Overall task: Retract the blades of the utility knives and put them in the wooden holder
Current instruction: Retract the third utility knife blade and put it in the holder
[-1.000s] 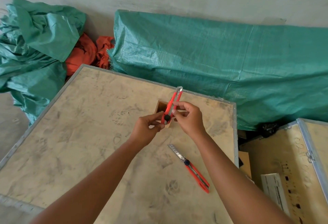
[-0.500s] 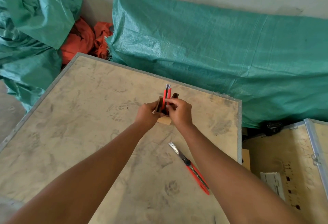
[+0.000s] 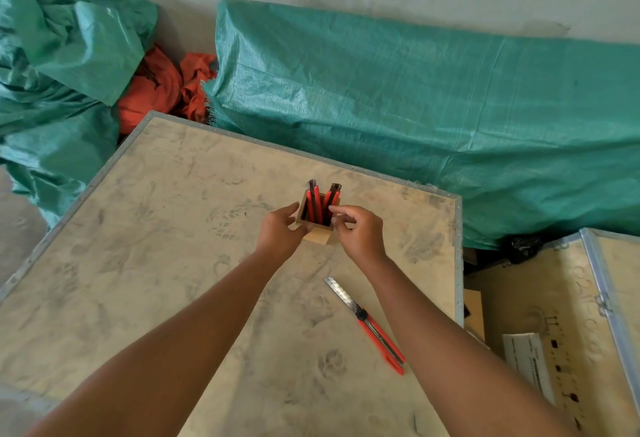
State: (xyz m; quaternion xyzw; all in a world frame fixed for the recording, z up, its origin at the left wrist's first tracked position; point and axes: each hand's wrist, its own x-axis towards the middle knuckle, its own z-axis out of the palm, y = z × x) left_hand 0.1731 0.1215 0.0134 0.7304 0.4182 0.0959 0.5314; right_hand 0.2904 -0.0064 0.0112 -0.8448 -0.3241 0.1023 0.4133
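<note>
A small wooden holder (image 3: 318, 237) stands on the plywood crate top (image 3: 166, 263). Two red utility knives (image 3: 313, 202) (image 3: 331, 199) stand upright in it, leaning apart. My left hand (image 3: 280, 232) cups the holder's left side. My right hand (image 3: 360, 232) is just right of the holder, fingers loose and apart, with the index fingertip at the right-hand knife. A third red utility knife (image 3: 379, 338) lies on the crate between my forearms, its silver blade (image 3: 341, 292) extended toward the holder.
The crate's metal-edged right side (image 3: 459, 263) drops to a gap. Another crate (image 3: 554, 315) with a white paper (image 3: 526, 364) sits lower right. Green tarpaulin (image 3: 415, 117) and orange cloth (image 3: 156, 90) lie behind, against the wall.
The knife I held upright over the holder has gone down into it beside the other. My right fingers have loosened from it. The left hand stays at the holder.
</note>
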